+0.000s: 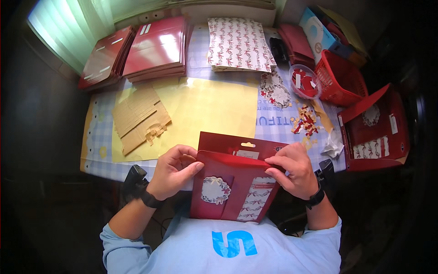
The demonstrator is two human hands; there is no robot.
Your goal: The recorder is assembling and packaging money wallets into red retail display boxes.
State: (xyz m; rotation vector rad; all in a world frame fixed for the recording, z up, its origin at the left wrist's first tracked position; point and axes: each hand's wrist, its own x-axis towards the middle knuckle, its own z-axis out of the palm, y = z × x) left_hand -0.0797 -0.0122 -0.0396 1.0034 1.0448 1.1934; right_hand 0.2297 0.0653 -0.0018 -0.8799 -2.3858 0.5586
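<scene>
A dark red folded cardboard package (pixel 236 191) stands tilted against my front, at the near table edge. Its face carries a wreath-shaped cutout (pixel 215 190) and a strip of patterned paper (pixel 256 198). Behind the folded upper edge rises a back panel (pixel 219 142) with a hang hole. My left hand (pixel 174 171) holds the package's left upper edge between thumb and fingers. The right upper edge is pinched by my right hand (pixel 292 167). Whether the package contains anything is hidden.
Red card stacks (pixel 157 44) and patterned paper (pixel 239 44) line the back. Brown cardboard (pixel 140 116) lies on a yellow sheet (pixel 212 116). Right are a tub (pixel 304 84), red basket (pixel 342 78), paper scraps (pixel 304 120), crumpled tissue (pixel 332 144) and another red package (pixel 373 133).
</scene>
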